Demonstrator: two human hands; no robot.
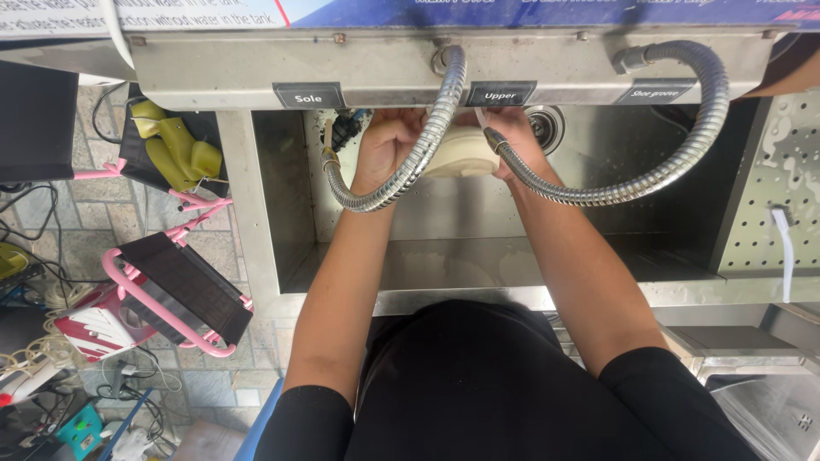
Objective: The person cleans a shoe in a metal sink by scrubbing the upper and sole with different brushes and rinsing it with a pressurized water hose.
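Note:
Over a stainless steel sink [444,265] I hold a cream-coloured shoe [461,154] between both hands. My left hand [389,141] grips its left end and my right hand [512,132] grips its right end, the fingers curled round it. A flexible metal hose [418,162] loops down in front of my left hand and hides part of the shoe. A second metal hose [649,175] curves from the upper right and ends beside my right hand. Both hoses hang from a steel panel [384,64] with three dark label plates.
A drain [544,126] sits in the sink's back wall near my right hand. A perforated steel shelf [781,196] stands at the right. At the left, a pink-framed rack [175,290] with dark trays holds yellow gloves [175,145]; cables and clutter lie on the tiled floor.

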